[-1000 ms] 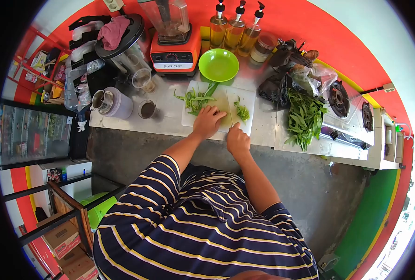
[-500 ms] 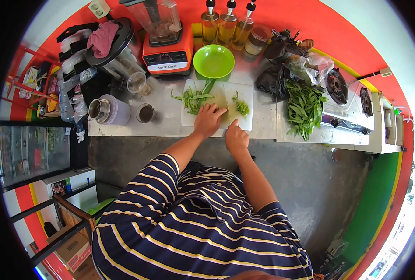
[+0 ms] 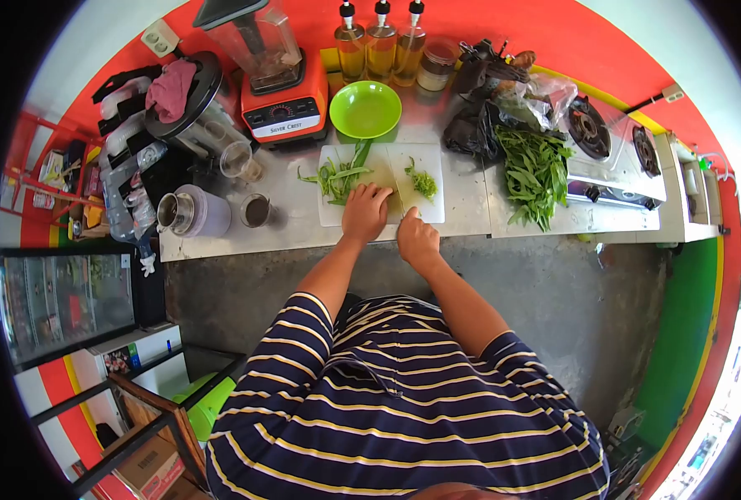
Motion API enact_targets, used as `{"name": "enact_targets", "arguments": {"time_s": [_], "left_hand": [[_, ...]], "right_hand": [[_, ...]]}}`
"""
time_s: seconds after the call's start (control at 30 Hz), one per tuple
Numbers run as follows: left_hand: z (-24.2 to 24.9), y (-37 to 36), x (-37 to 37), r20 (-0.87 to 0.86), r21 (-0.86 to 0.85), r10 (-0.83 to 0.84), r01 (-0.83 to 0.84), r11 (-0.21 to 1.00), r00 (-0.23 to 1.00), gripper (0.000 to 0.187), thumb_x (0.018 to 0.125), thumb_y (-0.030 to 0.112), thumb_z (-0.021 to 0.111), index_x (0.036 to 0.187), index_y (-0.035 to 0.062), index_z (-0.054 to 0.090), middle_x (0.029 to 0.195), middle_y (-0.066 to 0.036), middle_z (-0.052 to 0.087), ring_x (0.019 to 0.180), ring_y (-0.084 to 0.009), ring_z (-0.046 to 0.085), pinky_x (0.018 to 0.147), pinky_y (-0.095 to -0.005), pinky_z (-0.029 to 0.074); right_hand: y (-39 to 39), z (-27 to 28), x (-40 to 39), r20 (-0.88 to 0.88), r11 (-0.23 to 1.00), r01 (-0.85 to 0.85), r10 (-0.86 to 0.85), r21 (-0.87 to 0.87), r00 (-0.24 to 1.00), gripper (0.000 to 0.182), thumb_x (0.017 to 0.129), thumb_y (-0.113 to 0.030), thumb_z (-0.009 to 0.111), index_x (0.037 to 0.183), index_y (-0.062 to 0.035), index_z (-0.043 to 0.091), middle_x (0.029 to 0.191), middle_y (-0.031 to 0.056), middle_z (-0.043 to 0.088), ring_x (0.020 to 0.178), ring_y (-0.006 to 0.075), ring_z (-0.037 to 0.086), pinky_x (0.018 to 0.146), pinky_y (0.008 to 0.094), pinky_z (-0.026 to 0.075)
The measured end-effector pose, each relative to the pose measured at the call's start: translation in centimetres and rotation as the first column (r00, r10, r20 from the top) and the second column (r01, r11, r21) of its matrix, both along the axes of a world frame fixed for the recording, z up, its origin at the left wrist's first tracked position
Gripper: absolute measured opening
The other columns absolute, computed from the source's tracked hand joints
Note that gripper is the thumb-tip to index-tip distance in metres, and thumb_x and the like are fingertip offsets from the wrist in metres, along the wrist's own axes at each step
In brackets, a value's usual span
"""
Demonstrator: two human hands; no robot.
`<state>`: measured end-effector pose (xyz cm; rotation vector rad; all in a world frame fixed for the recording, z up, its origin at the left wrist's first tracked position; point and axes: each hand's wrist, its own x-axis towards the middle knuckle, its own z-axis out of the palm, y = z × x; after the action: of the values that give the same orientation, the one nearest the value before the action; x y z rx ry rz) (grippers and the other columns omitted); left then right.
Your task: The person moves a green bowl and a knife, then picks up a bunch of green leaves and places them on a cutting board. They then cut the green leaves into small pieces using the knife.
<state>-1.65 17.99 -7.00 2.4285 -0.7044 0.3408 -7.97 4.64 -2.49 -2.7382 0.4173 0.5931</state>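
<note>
A white cutting board [image 3: 330, 217] lies near the counter's front edge. My left hand [image 3: 365, 214] is closed over the lower end of a bunch of long green leaves and stems [image 3: 337, 178], pressing them to the board. In my right hand [image 3: 419, 240] is the handle of a knife, mostly hidden by the fingers. Its thin blade [image 3: 397, 188] points away from me, just right of my left fingertips. To the right of the blade sits a small pile of cut greens [image 3: 421, 183].
Behind the board stand a green bowl [image 3: 365, 110], a red blender [image 3: 283, 117] and several bottles. A cup of dark liquid [image 3: 256, 211] and a lilac flask [image 3: 204, 213] are at left. At right lie a leafy heap [image 3: 530, 175], black bags [image 3: 474, 133] and a gas stove [image 3: 616, 171].
The view has shifted and turned slightly. Both hands stay at nearly the same place on the board, the left on the greens, the right on the knife.
</note>
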Motion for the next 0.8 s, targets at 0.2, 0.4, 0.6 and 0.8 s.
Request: {"name": "enact_targets", "arguments": {"time_s": [0.2,0.4,0.6,0.8], "left_hand": [[0.0,-0.2,0.0,-0.031,0.014,0.004,-0.003,1.0,1.0,0.019,0.09,0.012,0.06,0.108,0.0127,0.068,0.096,-0.005,0.06,0.095,-0.0284,0.055,0.084,-0.0427,0.042],[0.1,-0.2,0.0,-0.016,-0.011,0.005,-0.005,1.0,1.0,0.016,0.09,0.012,0.061,0.104,0.0121,0.067,0.095,-0.006,0.061,0.094,-0.0288,0.055,0.084,-0.0427,0.042],[0.1,-0.3,0.1,-0.049,-0.055,0.026,-0.029,0.998,0.998,0.013,0.09,0.013,0.061,0.102,0.0093,0.065,0.097,-0.008,0.061,0.096,-0.0309,0.056,0.085,-0.0434,0.043],[0.0,-0.2,0.2,-0.044,-0.064,0.019,-0.022,0.998,0.999,0.014,0.089,0.014,0.062,0.101,0.0076,0.064,0.098,-0.01,0.061,0.097,-0.0316,0.056,0.085,-0.0431,0.043]], "right_hand": [[-1.1,0.1,1.0,0.05,0.996,-0.093,0.092,0.001,0.994,0.029,0.1,-0.027,0.052,0.11,0.0,0.049,0.103,0.0254,0.072,0.096,0.0399,0.072,0.082,0.0473,0.058],[-0.2,-0.4,0.3,0.03,0.996,-0.07,0.072,-0.051,0.997,0.027,0.097,-0.022,0.055,0.109,0.0021,0.05,0.103,0.026,0.071,0.096,0.0408,0.072,0.083,0.0464,0.058],[-0.4,0.6,0.8,0.045,0.993,-0.113,0.114,-0.02,0.992,0.027,0.094,-0.017,0.058,0.11,0.002,0.047,0.101,0.0239,0.072,0.095,0.0396,0.073,0.082,0.0454,0.059],[0.0,-0.8,1.0,0.076,0.999,-0.052,0.051,0.006,0.996,0.028,0.096,-0.022,0.056,0.109,0.0014,0.049,0.102,0.0251,0.071,0.097,0.0411,0.072,0.083,0.0469,0.057]]}}
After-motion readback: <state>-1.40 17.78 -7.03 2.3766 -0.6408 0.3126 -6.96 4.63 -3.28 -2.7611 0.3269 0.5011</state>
